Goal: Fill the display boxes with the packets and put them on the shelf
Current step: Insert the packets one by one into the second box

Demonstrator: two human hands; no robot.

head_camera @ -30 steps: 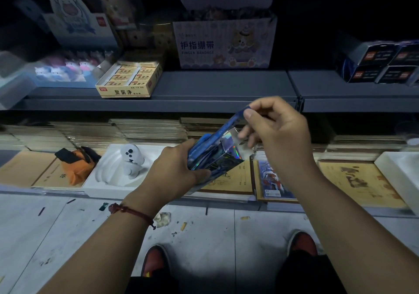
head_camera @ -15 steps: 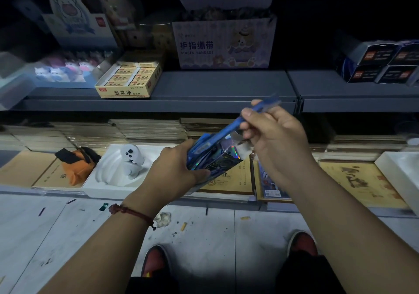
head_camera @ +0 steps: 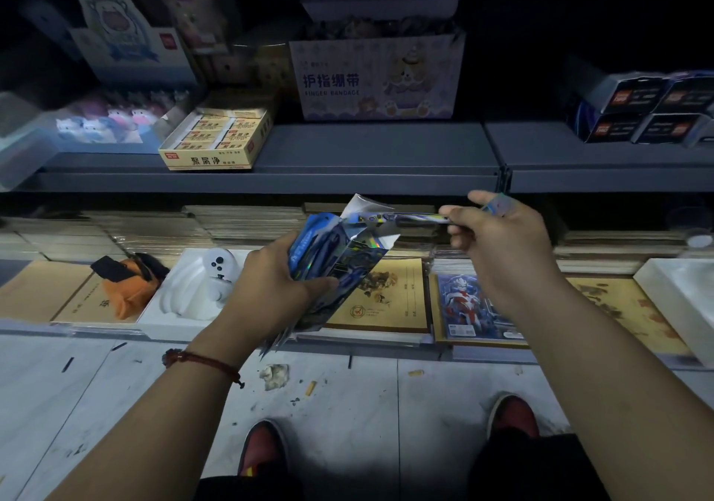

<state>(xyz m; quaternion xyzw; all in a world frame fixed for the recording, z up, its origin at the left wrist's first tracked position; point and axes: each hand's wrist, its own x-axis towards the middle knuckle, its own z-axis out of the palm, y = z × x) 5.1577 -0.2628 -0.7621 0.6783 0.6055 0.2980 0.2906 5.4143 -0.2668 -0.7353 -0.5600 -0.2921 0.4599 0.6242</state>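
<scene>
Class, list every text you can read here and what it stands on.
"护指绷带", "FINGER BANDAGE": front of the pale display box.
"聚屑净": front of the yellow box.
Too blurred or small: labels on the dark boxes, the packets, the notebooks.

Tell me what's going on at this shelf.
A person stands facing shop shelves. Their left hand grips a stack of shiny blue packets, while the right hand pinches a single packet by one end, held roughly level beside the stack's top. Both are in the air above the notebooks.
</scene>
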